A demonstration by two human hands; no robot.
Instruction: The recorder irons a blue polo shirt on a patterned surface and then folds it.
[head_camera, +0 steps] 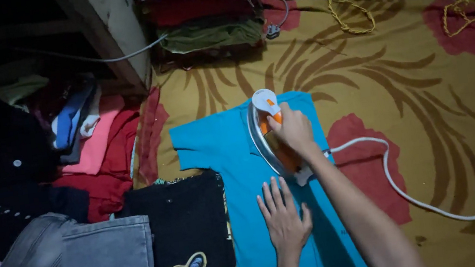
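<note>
Two bare forearms, no sleeves in view, left hand (284, 220) and right hand (294, 130) seemingly without rings, dim light

Both bare forearms are stretched forward from the bottom edge of the view. The left hand (284, 220) is laid flat, palm down, fingers spread a bit. The right hand (294, 131) is reached further ahead and curled into a closed grip, knuckles up.

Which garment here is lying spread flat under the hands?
The blue T-shirt, spread flat under the iron; the black garment and jeans beside it lie folded.
</note>
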